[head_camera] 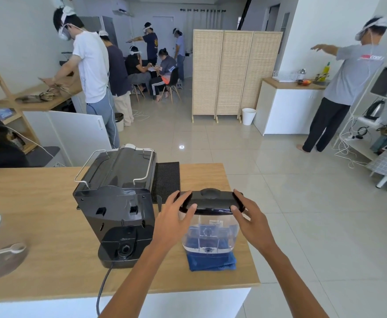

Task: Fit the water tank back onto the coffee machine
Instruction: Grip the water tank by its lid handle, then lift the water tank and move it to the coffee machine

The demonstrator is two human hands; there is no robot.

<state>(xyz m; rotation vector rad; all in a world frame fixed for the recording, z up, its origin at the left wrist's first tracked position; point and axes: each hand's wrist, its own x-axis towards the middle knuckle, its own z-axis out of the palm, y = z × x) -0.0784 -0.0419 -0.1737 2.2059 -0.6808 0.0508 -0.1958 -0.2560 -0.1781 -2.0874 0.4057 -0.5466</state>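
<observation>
While the water tank [209, 228] stands upright on a folded blue cloth [212, 260] at lower centre of the frame, both hands are wrapped on its black lid [211, 200]. The left hand [173, 222] takes the lid's left end, its grip clamped there with fingers over the top and thumb against the front edge. The right hand [250, 220] does the same on the right end, grip likewise clamped on the lid. The tank's body is clear plastic, and the blue of the cloth shows through it.

Just to the left of the tank, apart from it, sits the black coffee machine [116, 203] on the wooden surface [50, 226], its back face turned toward the camera, with a round socket low down on its base. A black cord [103, 288] runs from the base down over the near edge of the surface. A dark ribbed mat [167, 180] lies behind the tank, beside the machine. At the left edge of the frame a pale spoon [6, 250] lies on a round grey plate [2, 262].
</observation>
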